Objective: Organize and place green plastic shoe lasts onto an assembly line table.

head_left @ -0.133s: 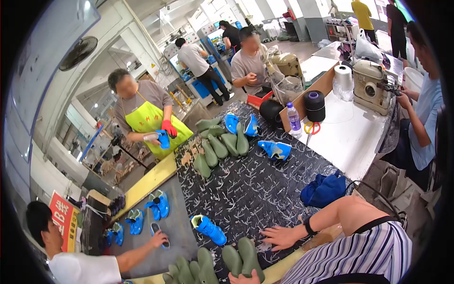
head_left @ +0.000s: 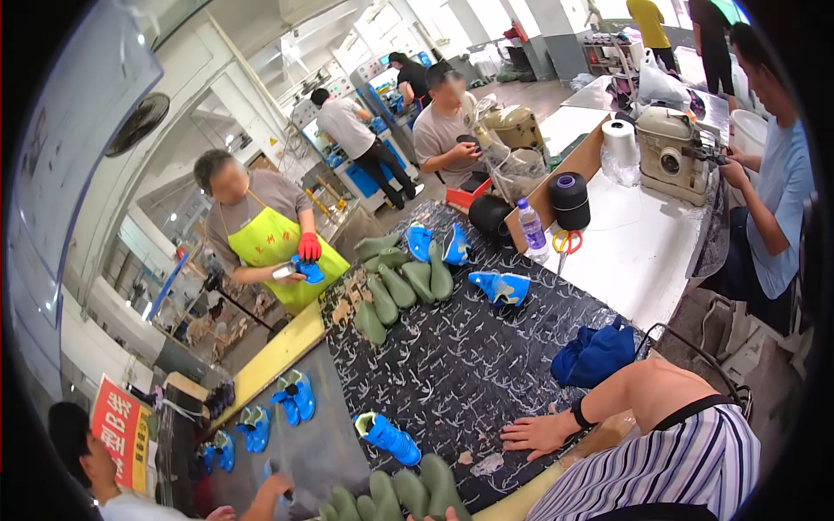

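My right hand [head_left: 537, 434] lies flat with spread fingers on the dark patterned tabletop [head_left: 452, 373], beside pale scraps [head_left: 487, 465]. Only a few fingers of my left hand [head_left: 446, 515] show at the lower edge, against the base of a green shoe last [head_left: 441, 486]. They appear closed on it; the rest of that hand is out of frame. More green shoe lasts [head_left: 382, 493] stand in a row to its left. A blue shoe upper [head_left: 388, 438] lies between my hands and the grey work surface [head_left: 326, 434].
Farther off are a pile of lasts [head_left: 400, 282], blue uppers [head_left: 501, 287] and a blue cloth [head_left: 594, 354]. Scissors [head_left: 567, 245], a bottle [head_left: 531, 227] and thread cones [head_left: 569, 201] stand near a sewing machine [head_left: 671, 156]. A co-worker in a yellow apron [head_left: 274, 234] handles a blue upper.
My right hand has slid to the right, with pale scraps now showing beside it. The lasts at my left hand have moved left against the row. The lower-left co-worker's hand has drawn back.
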Demonstrator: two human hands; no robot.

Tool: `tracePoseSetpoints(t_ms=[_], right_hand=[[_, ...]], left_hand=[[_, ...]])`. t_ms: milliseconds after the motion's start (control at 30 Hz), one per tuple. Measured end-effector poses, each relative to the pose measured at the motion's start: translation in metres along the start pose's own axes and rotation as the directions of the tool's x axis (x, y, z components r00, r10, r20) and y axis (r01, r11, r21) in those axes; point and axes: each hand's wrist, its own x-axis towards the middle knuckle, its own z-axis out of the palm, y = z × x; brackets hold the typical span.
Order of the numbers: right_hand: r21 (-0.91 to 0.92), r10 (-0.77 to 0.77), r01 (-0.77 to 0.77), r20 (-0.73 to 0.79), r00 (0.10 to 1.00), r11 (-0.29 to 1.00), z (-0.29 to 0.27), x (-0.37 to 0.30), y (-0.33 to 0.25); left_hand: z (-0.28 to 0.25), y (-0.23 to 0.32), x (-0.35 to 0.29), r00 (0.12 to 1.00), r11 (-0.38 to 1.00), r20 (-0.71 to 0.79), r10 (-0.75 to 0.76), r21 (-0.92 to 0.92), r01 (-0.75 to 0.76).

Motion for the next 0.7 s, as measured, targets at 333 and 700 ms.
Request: tracePoseSetpoints(t_ms=[333, 700], right_hand=[[0.0, 0.011, -0.011, 0.001, 1.0, 1.0, -0.003, -0.018, 0.001], [0.061, 0.107, -0.097, -0.183, 0.977, 0.993, 0.004, -0.038, 0.011]], left_hand=[[0.003, 0.013, 0.015, 0.999, 0.974, -0.023, -0.03, 0.224, 0.035], [0.056, 0.013, -0.019, 0.935, 0.962, -0.236, 0.265, 0.134, -0.239]])
